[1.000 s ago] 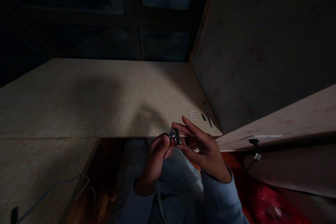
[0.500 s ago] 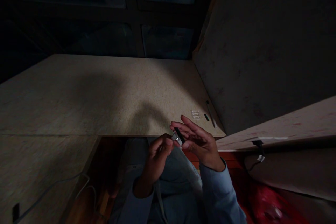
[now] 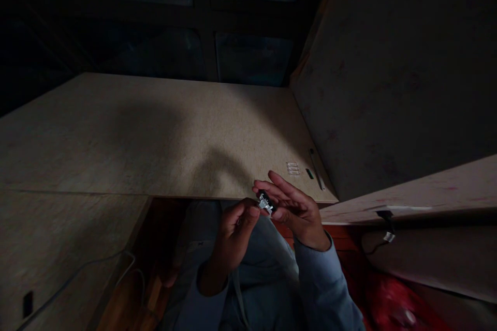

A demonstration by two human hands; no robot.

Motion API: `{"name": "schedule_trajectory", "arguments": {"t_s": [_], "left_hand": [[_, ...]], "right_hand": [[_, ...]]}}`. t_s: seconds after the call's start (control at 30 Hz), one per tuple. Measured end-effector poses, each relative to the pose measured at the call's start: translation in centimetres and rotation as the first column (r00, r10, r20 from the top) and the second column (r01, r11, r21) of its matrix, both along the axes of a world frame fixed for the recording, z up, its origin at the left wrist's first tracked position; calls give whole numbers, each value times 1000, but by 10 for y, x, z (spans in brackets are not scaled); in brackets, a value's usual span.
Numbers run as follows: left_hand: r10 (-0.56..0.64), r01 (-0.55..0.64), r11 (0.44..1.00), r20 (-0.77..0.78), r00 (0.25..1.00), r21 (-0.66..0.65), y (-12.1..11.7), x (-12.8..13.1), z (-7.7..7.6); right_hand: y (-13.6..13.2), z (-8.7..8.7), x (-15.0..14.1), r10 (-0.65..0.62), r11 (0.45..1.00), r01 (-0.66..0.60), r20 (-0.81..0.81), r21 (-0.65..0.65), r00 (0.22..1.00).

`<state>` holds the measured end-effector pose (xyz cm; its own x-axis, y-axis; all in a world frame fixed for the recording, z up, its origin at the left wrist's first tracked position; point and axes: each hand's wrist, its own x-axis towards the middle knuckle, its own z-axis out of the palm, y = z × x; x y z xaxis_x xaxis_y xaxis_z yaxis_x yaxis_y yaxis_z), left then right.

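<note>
A small black-and-silver piece (image 3: 266,203) is held between my two hands, just in front of the table's near edge. Its exact kind is too small to make out. My left hand (image 3: 233,235) pinches the silver side with thumb and index finger. From the other side, my right hand (image 3: 305,217) grips the dark part by the thumb and some fingers, its index finger stretched out. Past the right hand, a clear gridded piece (image 3: 293,168), a short dark strip (image 3: 309,174) and a thin pen-like tool (image 3: 317,170) lie on the table.
The pale table (image 3: 155,139) stretches left and away to a dark window. A patterned panel (image 3: 407,77) rises along its right side. On a lower left surface lie a grey cable (image 3: 81,266) and a black object (image 3: 28,304). A red bag (image 3: 399,302) sits at lower right.
The piece has turned slightly between my fingers, so more of its silver side shows. Both hands stay nearly in place, and the view has shifted a little.
</note>
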<state>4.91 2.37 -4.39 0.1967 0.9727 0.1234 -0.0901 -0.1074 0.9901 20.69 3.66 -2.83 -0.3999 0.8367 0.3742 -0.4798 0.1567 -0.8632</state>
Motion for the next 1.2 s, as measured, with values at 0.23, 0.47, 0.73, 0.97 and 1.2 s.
{"name": "schedule_trajectory", "arguments": {"t_s": [0.23, 0.47, 0.73, 0.97, 1.2], "left_hand": [[1, -1, 1000, 6, 1000, 12, -1, -1, 5], [29, -29, 1000, -33, 999, -6, -3, -1, 8], [35, -34, 999, -63, 997, 12, -2, -2, 3], [26, -26, 1000, -131, 991, 8, 1, -1, 7], [-72, 62, 995, -125, 989, -83, 5, -3, 7]], "right_hand": [[0, 0, -1, -32, 999, 32, 15, 28, 999], [1, -1, -2, -43, 998, 42, 22, 47, 999], [1, -2, 1, -27, 999, 26, 27, 31, 999], [4, -4, 4, -37, 999, 35, 50, 35, 998], [7, -9, 12, -118, 988, 94, 199, 123, 973]]}}
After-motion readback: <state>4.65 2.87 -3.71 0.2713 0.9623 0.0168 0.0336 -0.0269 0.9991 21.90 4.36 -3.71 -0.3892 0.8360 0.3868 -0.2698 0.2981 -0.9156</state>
